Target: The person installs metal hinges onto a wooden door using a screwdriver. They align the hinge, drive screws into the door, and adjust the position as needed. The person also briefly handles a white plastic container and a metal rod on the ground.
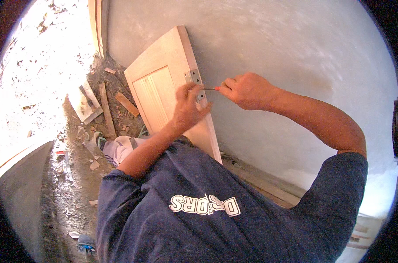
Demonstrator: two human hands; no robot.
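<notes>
A pale wooden panel door (164, 57) leans on its long edge against the wall, and a metal hinge (193, 75) with screw holes sits on that edge. My right hand (247, 91) is closed around a screwdriver (217, 88) with a red-ended handle. Its thin shaft points left toward the hinge; the tip is hidden behind fingers. By the hinge is my left hand (190, 109), slightly blurred, its fingers bent beside the shaft tip and the thumb spread away. Whether it touches a screw cannot be seen.
A grey plastered wall (286, 48) rises close behind the door on the right. Wood offcuts (126, 104) and a whitish board (85, 103) lie on the dirt floor at left, among scattered chips. A dark curved panel (23, 188) stands at lower left.
</notes>
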